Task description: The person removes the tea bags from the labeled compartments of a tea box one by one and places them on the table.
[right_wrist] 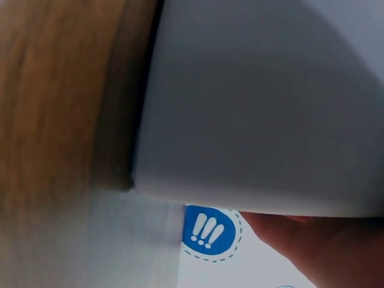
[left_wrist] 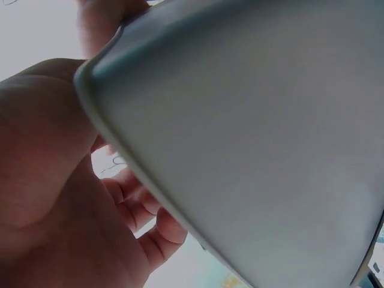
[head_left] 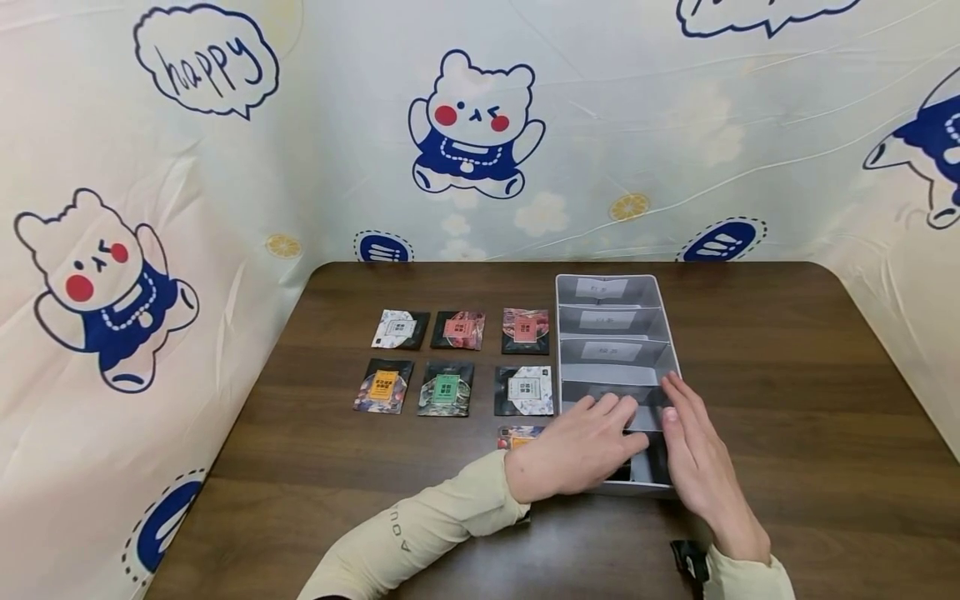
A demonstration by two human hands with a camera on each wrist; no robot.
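A grey divided box [head_left: 617,375] stands right of the middle of the table, with white labels on its far dividers. My left hand [head_left: 581,442] reaches over its near compartments, fingers bent loosely over the inside. A dark area shows in the nearest compartment below that hand; whether it is a packet I cannot tell. In the left wrist view, the box wall [left_wrist: 240,132] fills most of the frame beside the palm and fingers, with no packet visible there. My right hand [head_left: 701,458] rests along the box's right rim, fingers extended.
Left of the box lie several flat packets, among them a green-labelled one [head_left: 446,389], an orange-labelled one [head_left: 383,386] and a red-labelled one [head_left: 525,331]. Another packet [head_left: 517,435] is partly under my left wrist. A black object [head_left: 690,560] lies by the right sleeve. A printed curtain [head_left: 337,125] hangs behind the table.
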